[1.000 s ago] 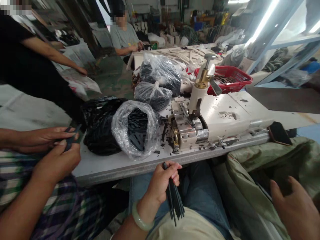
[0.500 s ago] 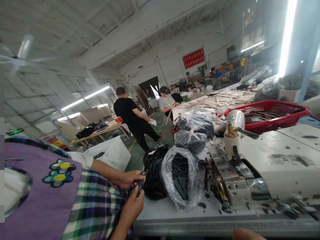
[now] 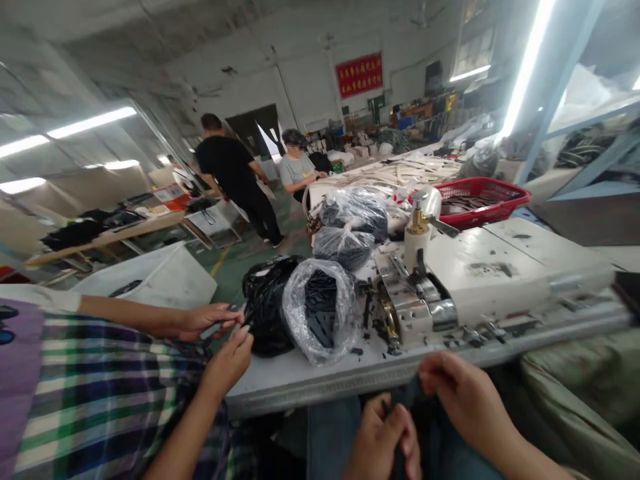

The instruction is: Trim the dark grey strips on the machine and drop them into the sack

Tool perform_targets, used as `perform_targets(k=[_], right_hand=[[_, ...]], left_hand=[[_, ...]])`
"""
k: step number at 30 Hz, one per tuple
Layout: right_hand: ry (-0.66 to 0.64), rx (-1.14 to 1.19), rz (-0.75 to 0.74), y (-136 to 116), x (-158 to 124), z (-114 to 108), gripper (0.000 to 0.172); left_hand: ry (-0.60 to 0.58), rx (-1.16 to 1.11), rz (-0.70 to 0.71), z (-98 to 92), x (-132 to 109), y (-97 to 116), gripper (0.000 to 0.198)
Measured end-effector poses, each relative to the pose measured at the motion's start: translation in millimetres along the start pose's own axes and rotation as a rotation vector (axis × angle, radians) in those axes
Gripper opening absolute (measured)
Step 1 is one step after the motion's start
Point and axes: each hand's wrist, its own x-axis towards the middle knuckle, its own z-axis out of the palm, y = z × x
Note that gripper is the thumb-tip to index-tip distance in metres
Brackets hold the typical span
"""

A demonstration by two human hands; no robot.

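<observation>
My left hand (image 3: 383, 437) is low in the view, in front of the table edge, its fingers closed around dark strips (image 3: 399, 460). To its right, my right hand (image 3: 463, 393) is raised slightly higher, thumb and fingertips pinched together. Something dark lies by those fingertips, but against the dark clothing I cannot make out what it is. Beyond the edge stands an open clear plastic bag (image 3: 323, 353) of black strips. A black plastic bag (image 3: 267, 333) leans against it on the left.
At left, a co-worker's hands (image 3: 225, 350) hold a dark strip. A white metal machine (image 3: 480, 273) stands at right, before a red basket (image 3: 505, 193). Tied bags of dark pieces (image 3: 345, 247) sit behind the open bag. Another person in black (image 3: 230, 160) walks in the aisle.
The view has swung right and down, so the scene shifts left. Both my hands are now in view, where only a fingertip showed at the bottom edge. The person in black has moved.
</observation>
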Motion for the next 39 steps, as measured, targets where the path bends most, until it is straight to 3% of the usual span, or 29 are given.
perform_targets(k=[2, 4, 6, 9, 13, 17, 22, 27, 32, 35, 39], right_hand=[[0.241, 0.231, 0.094, 0.9, 9.4, -6.6, 0.018], [0.349, 0.523, 0.205, 2.8, 16.7, -9.3, 0.027], [0.318, 0.743, 0.315, 3.6, 17.9, -5.6, 0.032], [0.23, 0.889, 0.436, 0.6, 9.2, 8.3, 0.033], [0.152, 0.932, 0.496, -4.8, -4.7, 20.1, 0.03], [0.028, 0.951, 0.588, -4.1, -7.9, 16.2, 0.028], [0.078, 0.958, 0.65, 0.4, -8.6, 14.3, 0.028], [0.019, 0.992, 0.699, 12.7, -11.2, 7.8, 0.029], [0.071, 0.86, 0.682, 27.6, -5.6, -8.7, 0.05], [-0.085, 0.728, 0.52, 22.9, 0.0, -3.9, 0.062], [-0.479, 0.517, 0.329, 10.2, 10.5, 18.1, 0.052]], left_hand=[[-0.091, -0.109, -0.16, 35.7, -7.3, -37.3, 0.043], [-0.069, -0.219, -0.199, 50.0, -9.9, -51.9, 0.041], [-0.005, -0.29, -0.186, 49.6, -4.1, -47.8, 0.035], [0.026, -0.318, -0.127, 45.9, 11.1, -29.6, 0.038], [0.128, -0.329, -0.039, 53.6, 22.7, -18.3, 0.028], [0.197, -0.325, -0.024, 56.8, 24.5, -19.1, 0.028], [0.176, -0.28, -0.044, 56.5, 22.2, -19.7, 0.026], [0.212, -0.294, -0.005, 55.1, 21.2, -18.3, 0.034], [0.189, -0.307, -0.036, 49.3, 20.9, -15.5, 0.032], [0.174, -0.283, -0.055, 52.4, 23.0, -17.7, 0.034], [0.12, -0.179, -0.068, 59.0, 27.9, -20.6, 0.036]])
